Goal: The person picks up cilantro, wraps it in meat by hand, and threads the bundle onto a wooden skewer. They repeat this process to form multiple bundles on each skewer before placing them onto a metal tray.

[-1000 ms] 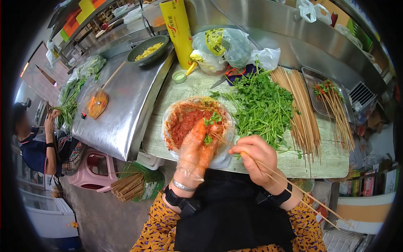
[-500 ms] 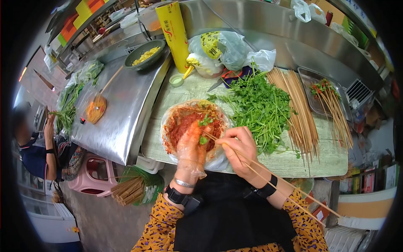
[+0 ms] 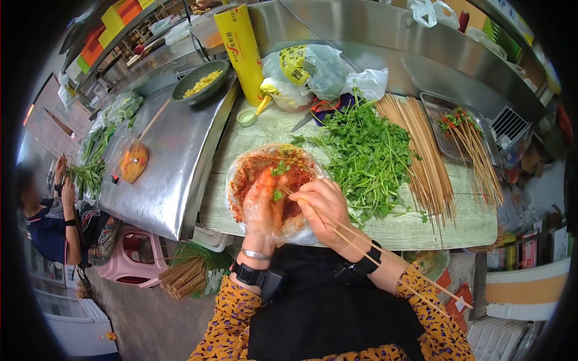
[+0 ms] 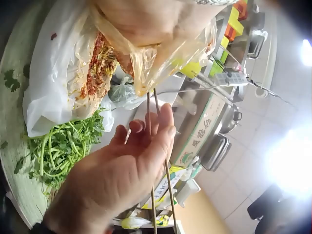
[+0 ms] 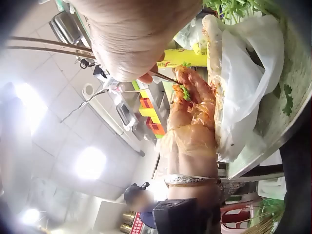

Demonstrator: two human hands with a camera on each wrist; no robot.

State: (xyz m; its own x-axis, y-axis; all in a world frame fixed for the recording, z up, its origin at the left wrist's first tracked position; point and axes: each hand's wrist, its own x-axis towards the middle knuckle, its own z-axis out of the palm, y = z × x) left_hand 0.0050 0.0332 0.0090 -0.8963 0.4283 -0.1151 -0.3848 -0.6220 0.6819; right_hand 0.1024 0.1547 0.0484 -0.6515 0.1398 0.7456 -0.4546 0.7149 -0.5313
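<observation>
Over a plastic-lined bowl (image 3: 238,171) of red sauce, the left hand (image 3: 260,201) wears a clear, sauce-stained glove, its fingers curled around green herb sprigs (image 5: 185,92). Two long thin skewers (image 3: 361,236) are pinched between the thumb and fingers of the bare right hand (image 3: 321,212), just right of the gloved one. Their tips reach the herbs at the gloved fingers, and their long ends extend past the right wrist. In the left wrist view the right hand (image 4: 117,170) grips both sticks, while glove plastic hides the left fingers.
Leafy greens (image 3: 367,156) lie right of the bowl, beside a row of bare skewers (image 3: 421,162) and a metal tray (image 3: 430,111) with filled skewers. Behind stand a yellow box (image 3: 239,54), bags and scissors (image 3: 304,120). Another person (image 3: 51,222) is at the left.
The right hand has moved left, closer to the gloved left hand, carrying the skewers. The whole head view has shifted slightly. The left hand still holds the herbs.
</observation>
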